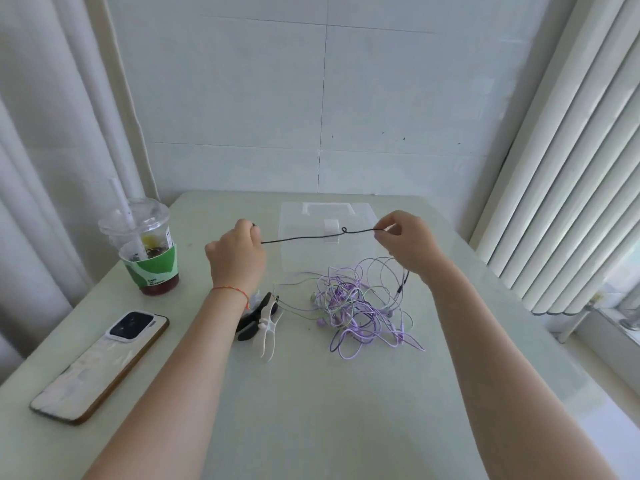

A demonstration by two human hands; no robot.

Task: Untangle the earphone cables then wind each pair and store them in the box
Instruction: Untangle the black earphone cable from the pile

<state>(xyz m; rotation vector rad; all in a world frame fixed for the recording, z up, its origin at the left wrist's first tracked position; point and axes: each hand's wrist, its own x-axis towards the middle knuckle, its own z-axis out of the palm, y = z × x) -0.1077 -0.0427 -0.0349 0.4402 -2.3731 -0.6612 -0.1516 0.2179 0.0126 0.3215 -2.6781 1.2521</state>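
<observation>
Left hand (239,252) + right hand (405,239) fingers pinch black cable (311,237), stretched above clear box (327,233); small loop near right. Slide grip w/ light tension, ease loop out, no yanking. Purple/green tangle (360,306) on pale table (311,410), near clips (259,323). Cup, phone left; tiled wall, blinds right.

I see small print on the cup (149,251) sleeve and its sticker. Too blurred; I read nothing.
</observation>
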